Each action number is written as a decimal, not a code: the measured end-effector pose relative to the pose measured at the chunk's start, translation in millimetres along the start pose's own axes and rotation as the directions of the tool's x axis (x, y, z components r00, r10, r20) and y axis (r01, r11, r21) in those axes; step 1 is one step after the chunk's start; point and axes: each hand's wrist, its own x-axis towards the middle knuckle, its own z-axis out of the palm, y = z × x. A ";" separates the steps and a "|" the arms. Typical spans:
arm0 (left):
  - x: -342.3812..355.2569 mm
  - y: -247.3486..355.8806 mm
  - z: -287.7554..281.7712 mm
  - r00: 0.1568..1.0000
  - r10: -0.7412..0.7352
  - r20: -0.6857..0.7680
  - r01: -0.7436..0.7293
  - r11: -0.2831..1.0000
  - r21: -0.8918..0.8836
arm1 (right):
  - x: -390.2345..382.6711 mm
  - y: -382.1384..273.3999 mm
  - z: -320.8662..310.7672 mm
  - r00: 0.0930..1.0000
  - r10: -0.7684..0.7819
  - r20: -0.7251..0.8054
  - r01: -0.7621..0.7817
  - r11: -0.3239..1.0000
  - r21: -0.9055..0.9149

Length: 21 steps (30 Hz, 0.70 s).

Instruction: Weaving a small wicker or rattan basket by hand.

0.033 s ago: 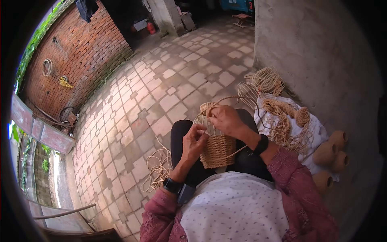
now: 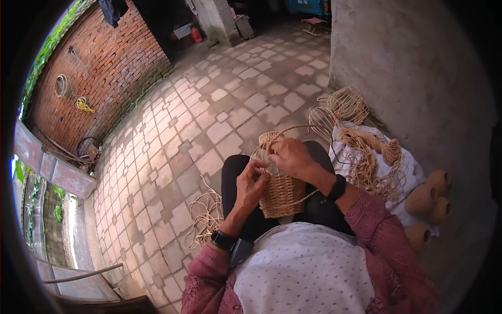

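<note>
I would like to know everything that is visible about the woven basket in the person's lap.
The woven basket is small and straw-coloured, apparently of twisted plant fibre, with close rows forming a ribbed wall. Pale strands extend beyond the wall at its far end. It sits between the thighs in black trousers, its lower end toward the body. The left hand is at its upper left edge and the right hand covers part of its top; its inside is hidden.
</note>
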 end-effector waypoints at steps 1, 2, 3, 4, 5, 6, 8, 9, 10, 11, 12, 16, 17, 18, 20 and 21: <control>-0.9 -2.1 -0.1 1.000 -0.002 -0.006 0.002 1.000 -0.006 | -0.9 -6.9 0.8 0.998 0.028 0.065 -0.021 0.993 -0.119; -1.9 -3.9 0.0 1.000 -0.001 -0.012 0.001 1.000 -0.009 | -2.3 -11.4 2.1 0.990 0.064 0.124 -0.033 0.971 -0.237; -1.5 -4.5 -0.5 1.000 0.004 -0.018 -0.004 1.000 -0.009 | -2.8 -12.4 5.1 0.977 0.083 0.195 -0.032 0.966 -0.255; -1.1 -5.7 -0.9 1.000 0.005 -0.021 -0.005 1.000 -0.012 | -4.9 -12.0 8.3 0.977 0.081 0.197 -0.028 0.966 -0.257; -0.7 -7.2 -1.2 0.999 0.030 -0.018 -0.030 1.000 0.007 | -7.8 -11.3 11.8 0.986 0.093 0.139 -0.064 0.977 -0.201; -0.7 -7.2 -1.8 0.998 0.054 -0.013 -0.053 0.998 0.025 | -9.9 -13.1 13.7 0.990 0.110 0.083 -0.097 0.985 -0.143; -1.8 -6.5 -4.0 0.998 0.066 -0.022 -0.064 0.996 0.059 | -18.9 -12.2 6.1 0.984 0.175 0.010 -0.176 0.984 0.027; -3.0 -2.7 -3.0 0.996 0.081 -0.022 -0.078 0.993 0.091 | -26.0 -8.9 -1.8 0.965 0.255 -0.057 -0.240 0.950 0.198; -4.9 4.1 -2.6 0.997 0.077 -0.022 -0.075 0.993 0.090 | -34.1 -0.7 -6.3 0.965 0.258 -0.055 -0.242 0.950 0.198; -6.9 12.3 -2.4 0.977 0.204 -0.065 -0.179 0.945 0.274 | -43.5 10.9 -11.0 0.961 0.262 -0.093 -0.245 0.956 0.161; -8.4 21.3 -1.5 0.939 0.336 -0.078 -0.268 0.853 0.448 | -52.8 20.4 -18.8 0.955 0.264 -0.137 -0.249 0.961 0.118; -11.5 34.0 8.1 0.918 0.397 0.011 -0.351 0.799 0.487 | -87.2 56.3 -40.4 0.933 0.359 -0.031 -0.357 0.933 0.050; -9.9 34.5 11.1 0.922 0.385 0.050 -0.362 0.805 0.470 | -90.2 65.0 -44.1 0.900 0.435 0.042 -0.435 0.884 0.170; -7.9 35.5 13.8 0.923 0.373 0.094 -0.373 0.812 0.449 | -88.5 66.8 -49.4 0.857 0.501 0.121 -0.513 0.811 0.280; -4.3 39.4 16.5 0.949 0.300 0.100 -0.314 0.851 0.421 | -78.4 65.8 -48.9 0.829 0.532 0.172 -0.538 0.677 0.503; -1.4 41.4 17.8 0.975 0.201 0.095 -0.222 0.897 0.381 | -70.1 63.8 -46.8 0.807 0.543 0.231 -0.530 0.496 0.688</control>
